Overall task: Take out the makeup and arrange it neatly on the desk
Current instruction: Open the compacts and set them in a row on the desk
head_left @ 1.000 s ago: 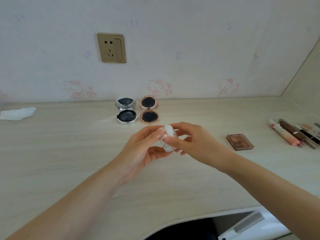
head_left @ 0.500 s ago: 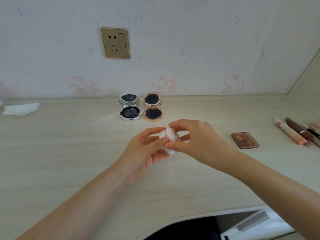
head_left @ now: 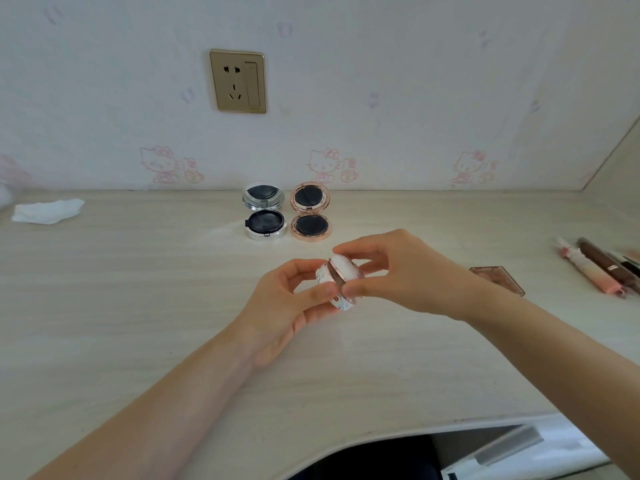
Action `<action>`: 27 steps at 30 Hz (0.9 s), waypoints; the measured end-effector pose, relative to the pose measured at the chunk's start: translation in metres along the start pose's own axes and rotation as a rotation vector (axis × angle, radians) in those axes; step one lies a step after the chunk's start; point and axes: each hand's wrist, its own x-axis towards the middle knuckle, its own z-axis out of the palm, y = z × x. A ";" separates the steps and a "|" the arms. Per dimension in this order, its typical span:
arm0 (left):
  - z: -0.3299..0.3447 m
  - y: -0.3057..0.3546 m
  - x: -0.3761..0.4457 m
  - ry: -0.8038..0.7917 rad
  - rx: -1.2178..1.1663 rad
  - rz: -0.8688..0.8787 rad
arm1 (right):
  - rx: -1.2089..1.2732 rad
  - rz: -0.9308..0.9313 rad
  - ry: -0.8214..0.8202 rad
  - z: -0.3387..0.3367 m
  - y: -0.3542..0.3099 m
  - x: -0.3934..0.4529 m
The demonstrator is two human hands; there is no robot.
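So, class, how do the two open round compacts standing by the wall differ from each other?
The silver compact has a silver-grey rim; the rose-gold compact has a pinkish-gold rim. The silver compact stands left and looks slightly wider; the rose-gold compact stands right. Both are round and open with lids raised, show dark insides, and sit side by side on the desk.

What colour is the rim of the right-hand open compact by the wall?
Rose gold, with dark insides. The compact shows clearly in the head view, beside a silver one.

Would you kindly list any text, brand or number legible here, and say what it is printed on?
None can be read.
Rose-gold compact: lettering on the lid rim, too small.
Patterned compact held in both hands: print too blurred.
Brown tube: no legible label.
Wall socket: no marking visible.
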 end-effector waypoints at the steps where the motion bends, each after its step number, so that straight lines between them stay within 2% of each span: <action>1: -0.001 0.001 0.001 0.000 -0.003 0.010 | 0.051 -0.001 -0.005 -0.002 0.000 0.001; 7: -0.010 0.002 0.006 -0.042 -0.001 0.055 | 0.378 0.029 0.021 -0.005 0.004 0.003; 10: -0.012 0.001 0.007 -0.043 0.042 0.095 | 0.414 0.030 0.043 -0.005 0.005 0.003; 16: -0.015 0.004 0.007 0.048 0.553 0.278 | 0.348 -0.025 0.109 0.001 0.010 0.007; 21: -0.016 0.000 0.002 0.109 0.997 0.378 | 0.165 -0.031 0.134 0.006 0.014 0.009; 27: -0.014 -0.010 -0.003 0.139 1.351 0.532 | 0.044 -0.013 0.140 0.011 0.022 0.010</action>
